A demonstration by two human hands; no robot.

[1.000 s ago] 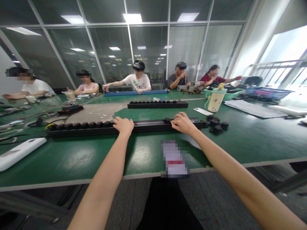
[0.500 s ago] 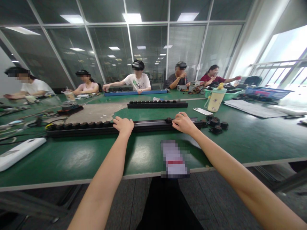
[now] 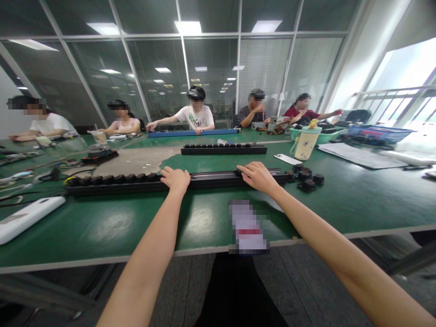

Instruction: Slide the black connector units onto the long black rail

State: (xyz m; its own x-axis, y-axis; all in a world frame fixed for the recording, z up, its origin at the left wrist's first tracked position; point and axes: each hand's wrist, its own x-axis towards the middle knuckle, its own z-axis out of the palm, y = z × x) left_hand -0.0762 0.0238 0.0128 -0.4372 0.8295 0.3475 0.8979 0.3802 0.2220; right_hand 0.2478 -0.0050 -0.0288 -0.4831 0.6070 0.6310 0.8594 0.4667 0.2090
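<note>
A long black track rail [image 3: 214, 180] lies crosswise on the green table, with a row of black knob-like blocks [image 3: 119, 178] seated along its left part. My left hand [image 3: 176, 178] is closed over the middle of the rail, just right of that row. On the right part of the rail, my right hand [image 3: 258, 175] is closed on a single black block [image 3: 239, 173], which its fingers mostly cover. Several loose black blocks [image 3: 308, 177] sit on the table past the rail's right end.
A second black rail with blocks [image 3: 224, 149] lies farther back. A phone [image 3: 248, 227] rests at the near edge, a white device [image 3: 30, 218] at left. A white phone [image 3: 288, 159], a yellow cup [image 3: 307, 143] and papers [image 3: 361, 154] are at right. Several people sit opposite.
My right hand has shifted slightly left and flattened over the block, covering more of it. My left hand stays in place on the rail.
</note>
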